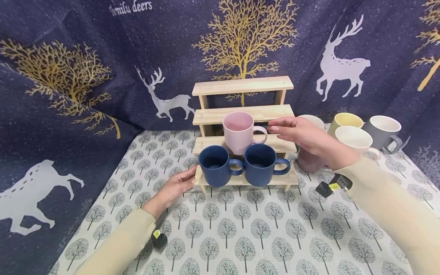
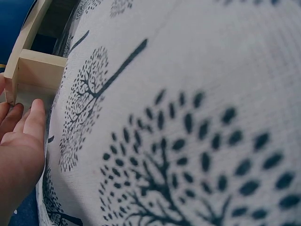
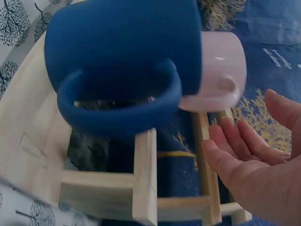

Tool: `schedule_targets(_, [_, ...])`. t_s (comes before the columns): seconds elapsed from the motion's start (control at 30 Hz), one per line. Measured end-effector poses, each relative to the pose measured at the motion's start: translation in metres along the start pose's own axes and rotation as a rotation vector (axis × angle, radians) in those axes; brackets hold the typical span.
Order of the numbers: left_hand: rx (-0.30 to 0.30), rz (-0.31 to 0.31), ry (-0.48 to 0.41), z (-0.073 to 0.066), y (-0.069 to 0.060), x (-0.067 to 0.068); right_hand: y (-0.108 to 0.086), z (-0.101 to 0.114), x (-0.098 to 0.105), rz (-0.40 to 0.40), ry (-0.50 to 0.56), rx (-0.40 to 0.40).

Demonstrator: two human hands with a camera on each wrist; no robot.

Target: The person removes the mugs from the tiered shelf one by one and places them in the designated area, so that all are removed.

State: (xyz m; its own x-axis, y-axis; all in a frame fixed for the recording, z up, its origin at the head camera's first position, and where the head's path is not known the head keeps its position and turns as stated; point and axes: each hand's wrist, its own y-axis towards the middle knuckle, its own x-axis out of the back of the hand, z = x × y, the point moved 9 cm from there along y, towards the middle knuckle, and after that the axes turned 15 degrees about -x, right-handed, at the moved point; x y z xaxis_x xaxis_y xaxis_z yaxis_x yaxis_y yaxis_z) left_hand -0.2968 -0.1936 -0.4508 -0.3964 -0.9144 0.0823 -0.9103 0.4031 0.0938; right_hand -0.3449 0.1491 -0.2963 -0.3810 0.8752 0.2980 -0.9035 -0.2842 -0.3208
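Note:
A pale wooden stepped rack (image 1: 244, 114) stands against the cloth backdrop. On its lowest step are two dark blue mugs, the left one (image 1: 214, 168) and the right one (image 1: 260, 167), handles to the right. A pink mug (image 1: 237, 135) sits one step higher, its handle also to the right. My left hand (image 1: 177, 187) holds the lowest step's left end, fingertips around the board (image 2: 14, 77). Just right of the pink mug's handle, my right hand (image 1: 306, 137) hovers with extended fingers and nothing in it. The right wrist view shows those fingers (image 3: 244, 141) apart from the pink mug (image 3: 223, 70).
Right of the rack stand more mugs: a yellow one (image 1: 347, 120), a white one (image 1: 354, 136), a grey one (image 1: 383, 128) and a mauve one (image 1: 307, 162) partly behind my right hand. The table wears a tree-print cloth (image 1: 220, 229). Behind hangs a navy deer-print cloth (image 1: 165, 23).

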Motion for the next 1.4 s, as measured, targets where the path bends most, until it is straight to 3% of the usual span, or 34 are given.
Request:
schedule_targets(0.13, [0.000,-0.001,0.001,0.000,0.000,0.000,0.005,0.002,-0.012,-0.013,-0.063,-0.036])
schedule_targets(0.37, [0.004,0.001,0.004,0.000,-0.001,0.000,0.010,0.006,-0.025,-0.021,-0.003,-0.035])
schedule_targets(0.67, [0.003,-0.002,0.002,-0.001,-0.001,0.000,0.016,0.004,-0.026,-0.066,0.026,0.011])
schedule_targets(1.0, [-0.008,0.004,-0.001,0.001,0.000,0.001,0.014,0.008,-0.024,-0.200,-0.102,0.034])
schedule_targets(1.4, [0.004,-0.014,-0.009,0.002,0.000,0.001,0.013,0.010,-0.026,-0.193,-0.081,0.039])
